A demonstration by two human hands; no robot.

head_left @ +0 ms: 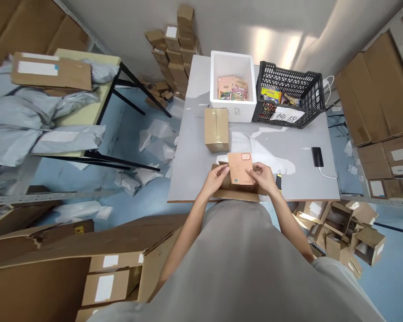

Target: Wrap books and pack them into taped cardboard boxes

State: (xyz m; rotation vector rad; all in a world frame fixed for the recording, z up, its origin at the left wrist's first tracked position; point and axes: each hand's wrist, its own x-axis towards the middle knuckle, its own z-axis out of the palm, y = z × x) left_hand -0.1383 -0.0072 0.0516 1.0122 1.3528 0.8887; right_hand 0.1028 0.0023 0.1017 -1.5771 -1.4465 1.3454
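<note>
Between my two hands is a flat peach-coloured booklet [241, 169], with a red-outlined label near its top and a small barcode at the lower left. My left hand [215, 180] pinches its left edge. With its thumb over the front, my right hand [263, 177] grips the right side. Directly underneath, an open cardboard box [235, 194] sits at the table's front edge; the booklet and hands hide much of its inside. Just right of my right hand lies a yellow-and-black box cutter [278, 182]. A closed, taped carton [216, 129] stands beyond my left hand.
On the table [302, 183] stand a white foam box [235, 112] with similar booklets and a black plastic crate [289, 117] with colourful packs. White plastic wrap [265, 156] and a cabled phone [317, 157] lie nearby. Cartons [342, 232] are piled on the floor at right.
</note>
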